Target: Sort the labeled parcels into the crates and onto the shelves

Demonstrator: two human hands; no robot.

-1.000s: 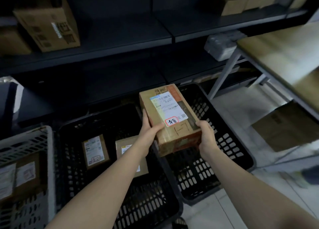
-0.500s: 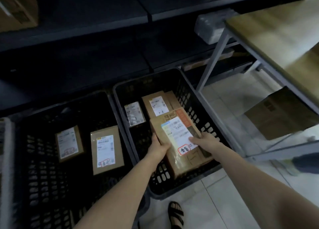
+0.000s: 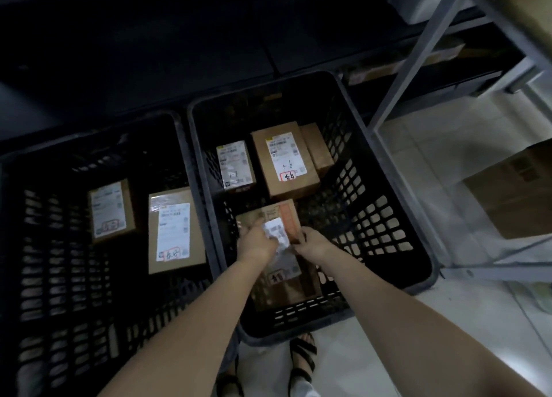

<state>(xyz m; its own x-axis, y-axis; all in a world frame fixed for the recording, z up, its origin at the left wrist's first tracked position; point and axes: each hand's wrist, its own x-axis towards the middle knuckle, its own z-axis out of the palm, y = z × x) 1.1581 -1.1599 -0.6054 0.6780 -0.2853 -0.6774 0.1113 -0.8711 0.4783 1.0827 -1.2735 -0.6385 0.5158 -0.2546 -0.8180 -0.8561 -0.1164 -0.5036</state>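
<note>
Both hands grip one parcel: my left hand (image 3: 257,244) curls on its left edge and my right hand (image 3: 312,244) on its right edge, either side of the white label; the parcel (image 3: 282,280) sits low inside the right crate (image 3: 376,223), its near end close to the near wall, and I cannot tell whether it rests on the crate floor yet. I judge this to be the set-down step; the next move calls for easing it flat, letting go, then lifting both hands straight up past the rim. Open crate floor lies to the right of the parcel; just beyond it stand a smaller labelled box (image 3: 236,165), a larger labelled box (image 3: 285,159) and a plain box (image 3: 316,148), so I would not slide forward. Alongside, the left crate (image 3: 53,247) holds a short box (image 3: 112,209) and a long box (image 3: 176,230); dark shelves (image 3: 149,38) run behind both crates; a grey tabletop leg (image 3: 409,64) slants near the right crate's far corner, so a wide right elbow could catch it.
</note>
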